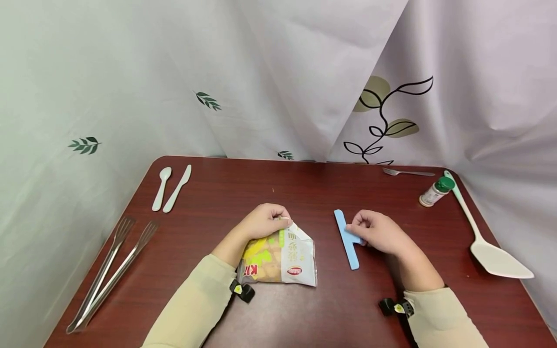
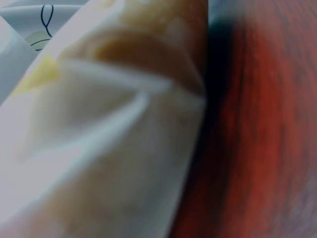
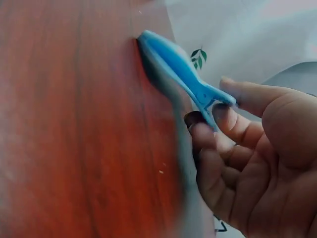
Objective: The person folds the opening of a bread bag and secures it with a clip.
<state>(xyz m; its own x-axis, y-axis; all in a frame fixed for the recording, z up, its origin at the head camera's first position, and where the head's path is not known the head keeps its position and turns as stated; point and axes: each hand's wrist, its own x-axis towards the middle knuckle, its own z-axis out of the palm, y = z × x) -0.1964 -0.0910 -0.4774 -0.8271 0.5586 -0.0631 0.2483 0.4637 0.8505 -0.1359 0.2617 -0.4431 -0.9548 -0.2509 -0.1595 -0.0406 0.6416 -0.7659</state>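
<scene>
A plastic food package [image 1: 278, 263], printed in yellow, green and white, lies on the dark red table left of centre. My left hand [image 1: 263, 222] pinches its upper edge between thumb and fingers. In the left wrist view the package [image 2: 114, 134] fills most of the picture, blurred, and hides that hand. My right hand [image 1: 378, 232] holds a light blue bag clip [image 1: 346, 241] by its short handle, to the right of the package and apart from it. Seen from the right wrist, the clip [image 3: 173, 59] has its two handle tabs between thumb and fingers.
Metal tongs [image 1: 104, 278] lie at the left edge, with a white spoon [image 1: 162, 188] and white knife [image 1: 177, 188] farther back. On the right are a green-capped shaker [image 1: 435, 192], a fork [image 1: 409, 172] and a white spatula [image 1: 496, 256]. Curtains [image 1: 270, 82] border the table.
</scene>
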